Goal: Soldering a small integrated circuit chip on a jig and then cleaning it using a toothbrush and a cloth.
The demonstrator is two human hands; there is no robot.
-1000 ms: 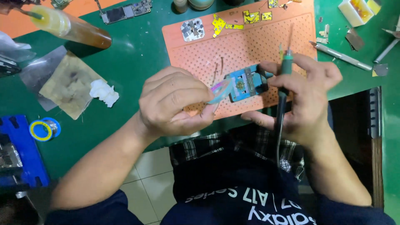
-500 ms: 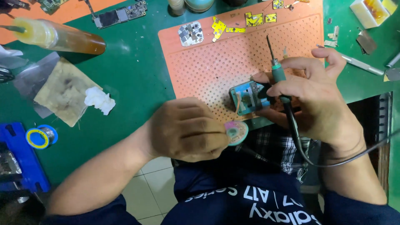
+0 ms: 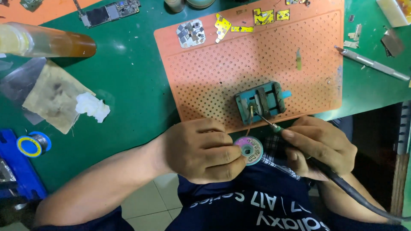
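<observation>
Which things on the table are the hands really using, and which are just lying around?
In use: left hand holding the small pink spool; right hand holding the soldering iron; blue clamp; orange mat.

Lying about: white wad, glass bottle, yellow tape roll, metal tool.

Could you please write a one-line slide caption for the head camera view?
Right hand touches soldering iron to blue clamp on orange mat; left hand holds pink wick spool.

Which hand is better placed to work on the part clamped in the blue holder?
Right. The right hand holds the soldering iron with its tip already at the blue holder on the orange mat. The left hand sits below the mat edge, pinching the pink wick spool.
</observation>
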